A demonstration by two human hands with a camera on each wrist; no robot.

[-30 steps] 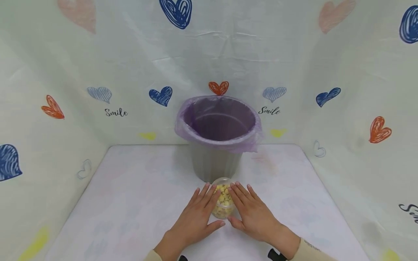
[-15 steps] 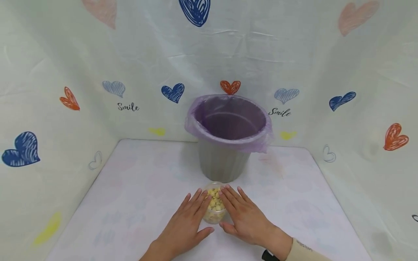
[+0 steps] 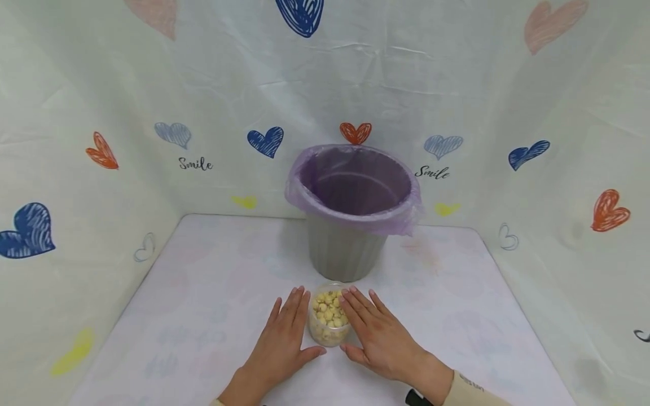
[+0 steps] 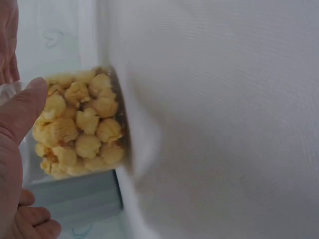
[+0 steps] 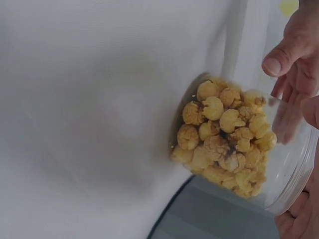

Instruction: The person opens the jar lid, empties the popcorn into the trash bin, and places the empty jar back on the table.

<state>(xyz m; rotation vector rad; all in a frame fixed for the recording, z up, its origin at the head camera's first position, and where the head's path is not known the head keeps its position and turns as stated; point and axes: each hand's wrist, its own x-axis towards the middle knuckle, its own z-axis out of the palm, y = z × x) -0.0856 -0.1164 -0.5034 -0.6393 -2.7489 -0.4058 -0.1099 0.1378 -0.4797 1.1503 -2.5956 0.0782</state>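
A clear plastic jar of yellow popcorn (image 3: 329,316) stands upright on the white table, between my two hands. In the head view my left hand (image 3: 281,332) lies to its left, fingers straight and apart from the thumb, with a narrow gap to the jar. My right hand (image 3: 383,335) is at the right side, its straight fingertips overlapping the rim. In the left wrist view the popcorn (image 4: 79,124) shows through the wall, with the left thumb in front. The right wrist view shows the jar's clear upper wall (image 5: 286,149) above the popcorn and the left hand (image 5: 294,64) beyond it.
Directly behind the jar stands a grey bin (image 3: 345,248) lined with a purple plastic bag (image 3: 401,217). The white table (image 3: 218,282) is bounded at the back and sides by a pale curtain (image 3: 467,90) printed with hearts.
My left hand has drawn away to the left from the jar, so more of the popcorn shows. The right hand stays at the rim. The head view has shifted slightly.
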